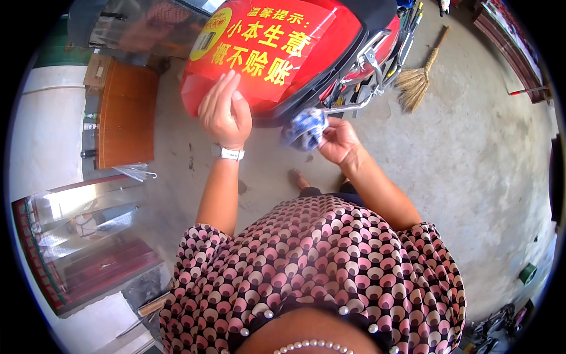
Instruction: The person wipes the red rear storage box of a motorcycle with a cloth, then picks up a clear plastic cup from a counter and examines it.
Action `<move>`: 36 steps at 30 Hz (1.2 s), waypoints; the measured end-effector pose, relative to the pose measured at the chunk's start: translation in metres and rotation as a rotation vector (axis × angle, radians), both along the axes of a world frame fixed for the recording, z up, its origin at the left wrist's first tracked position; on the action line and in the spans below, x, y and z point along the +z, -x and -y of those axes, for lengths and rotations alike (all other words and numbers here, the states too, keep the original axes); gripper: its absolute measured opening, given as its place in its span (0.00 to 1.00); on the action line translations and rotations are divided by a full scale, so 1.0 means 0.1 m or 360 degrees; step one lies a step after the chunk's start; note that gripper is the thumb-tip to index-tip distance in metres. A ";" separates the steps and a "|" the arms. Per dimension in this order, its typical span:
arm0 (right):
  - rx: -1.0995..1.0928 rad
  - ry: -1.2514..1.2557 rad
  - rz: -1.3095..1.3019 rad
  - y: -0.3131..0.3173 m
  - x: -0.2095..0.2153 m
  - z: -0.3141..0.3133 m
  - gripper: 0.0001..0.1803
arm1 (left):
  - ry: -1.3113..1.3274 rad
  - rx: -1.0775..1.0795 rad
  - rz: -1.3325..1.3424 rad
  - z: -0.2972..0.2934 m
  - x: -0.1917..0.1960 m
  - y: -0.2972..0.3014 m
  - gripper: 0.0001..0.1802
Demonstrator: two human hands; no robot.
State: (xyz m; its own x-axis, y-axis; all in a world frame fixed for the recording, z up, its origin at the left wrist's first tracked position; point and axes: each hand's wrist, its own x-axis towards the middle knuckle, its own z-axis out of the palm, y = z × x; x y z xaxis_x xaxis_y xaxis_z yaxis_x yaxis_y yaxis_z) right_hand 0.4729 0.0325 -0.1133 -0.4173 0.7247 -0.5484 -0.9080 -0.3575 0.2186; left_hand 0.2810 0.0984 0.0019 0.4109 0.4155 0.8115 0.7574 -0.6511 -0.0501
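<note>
A red sheet with yellow lettering (259, 47) lies over the rounded end of a red scooter (348, 35), ahead of me. Against the sheet's near edge, my left hand (225, 115) lies with its fingers stretched out and nothing seen in its grip. Whether the palm presses on the sheet, I cannot tell. Just right of it, my right hand (341, 140) pinches a crumpled blue and white cloth (306, 130), slightly blurred, close under the scooter's dark lower trim (268, 115). The cloth's far side hides part of that trim.
A metal rack bar (354, 106) sticks out at the scooter's right. Beyond it, a straw broom (415, 82) rests on the concrete floor (460, 177). To the left stand an orange-brown wooden cabinet (127, 115) and a glass-fronted case (88, 218). A green object (527, 273) sits far right.
</note>
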 end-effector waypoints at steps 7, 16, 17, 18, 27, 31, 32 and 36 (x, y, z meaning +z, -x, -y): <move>-0.0140 -0.0002 0.0065 -0.20 -0.12 -0.14 0.20 | -0.0081 0.0009 0.0018 -0.05 -0.04 0.02 0.13; 0.0250 -0.0219 0.0228 0.39 -0.04 0.06 0.11 | -0.0082 -0.0024 0.0052 -0.02 -0.02 0.00 0.14; 0.0351 -0.0336 0.0153 0.45 -0.06 0.09 0.11 | -0.0082 -0.0014 0.0039 -0.02 -0.02 -0.01 0.14; 0.0471 -0.0413 0.0139 0.52 0.02 0.10 0.12 | -0.0082 -0.0001 0.0026 -0.02 -0.02 -0.01 0.14; 0.0811 -0.0642 0.0135 0.76 0.14 0.29 0.16 | 0.0074 0.0020 0.0026 0.05 0.08 -0.02 0.13; 0.1146 -0.0699 0.0667 0.63 0.40 0.32 0.14 | 0.0232 -0.0065 0.0127 0.11 0.13 0.07 0.10; 0.1228 -0.0842 0.0882 0.63 0.39 0.33 0.14 | 0.0427 -0.0185 0.0189 0.16 0.14 0.12 0.12; 0.1356 -0.1309 0.1760 0.62 0.10 0.36 0.17 | 0.0602 -0.0170 0.1444 0.61 -0.18 0.08 0.18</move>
State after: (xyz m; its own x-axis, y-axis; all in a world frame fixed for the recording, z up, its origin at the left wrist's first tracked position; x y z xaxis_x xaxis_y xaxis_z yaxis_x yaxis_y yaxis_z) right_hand 0.4113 -0.0032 -0.1037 -0.5160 0.7355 -0.4391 0.0294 -0.4971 -0.8672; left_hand 0.2727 0.0376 -0.0163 -0.2507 0.7095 0.6586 0.3421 -0.5715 0.7459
